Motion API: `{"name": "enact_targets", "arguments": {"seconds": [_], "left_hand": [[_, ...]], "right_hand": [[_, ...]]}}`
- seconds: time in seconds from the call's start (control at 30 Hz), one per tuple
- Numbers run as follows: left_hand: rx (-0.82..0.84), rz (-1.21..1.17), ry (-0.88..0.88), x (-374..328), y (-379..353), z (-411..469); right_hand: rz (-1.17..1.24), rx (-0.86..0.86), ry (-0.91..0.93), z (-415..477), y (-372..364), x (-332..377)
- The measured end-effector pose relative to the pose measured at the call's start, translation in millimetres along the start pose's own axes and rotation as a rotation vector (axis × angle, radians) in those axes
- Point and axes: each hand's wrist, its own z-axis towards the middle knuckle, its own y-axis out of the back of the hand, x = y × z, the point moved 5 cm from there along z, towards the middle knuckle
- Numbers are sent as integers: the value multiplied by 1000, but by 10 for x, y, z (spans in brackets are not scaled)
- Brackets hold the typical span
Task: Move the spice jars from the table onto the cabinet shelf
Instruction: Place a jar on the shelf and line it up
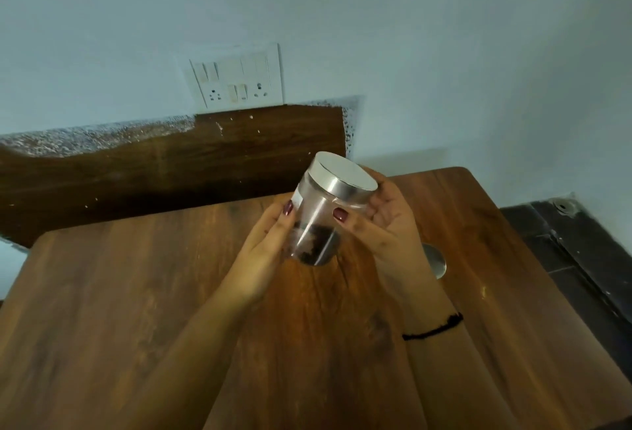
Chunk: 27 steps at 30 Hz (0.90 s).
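Note:
A clear spice jar [319, 214] with a silver metal lid and dark spice at its bottom is held tilted above the wooden table [136, 293]. My left hand [263, 258] grips its left side, thumb on the glass. My right hand [386, 221] grips its right side near the lid, thumb on the front. Behind my right hand, the silver lid of a second jar [437, 260] shows on the table, mostly hidden. No cabinet shelf is in view.
A dark wooden board [171, 163] leans along the wall behind the table. A white switch and socket panel [239, 77] is on the wall above it. Dark floor tiles [564, 241] lie to the right of the table.

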Motion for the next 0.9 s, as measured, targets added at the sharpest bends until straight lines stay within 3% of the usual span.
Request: {"name": "enact_targets", "arguments": {"seconds": [0.17, 0.3, 0.73, 0.9], "left_hand": [[172, -186, -62, -394, 55, -156], [204, -293, -126, -730, 11, -273], [-141, -174, -539, -1632, 175, -665], [-169, -177, -624, -1766, 242, -847]], "right_hand": [[70, 65, 84, -114, -275, 399], [76, 36, 149, -220, -473, 759], [7, 13, 339, -542, -1217, 1140], [73, 25, 353, -597, -1370, 1226]]}}
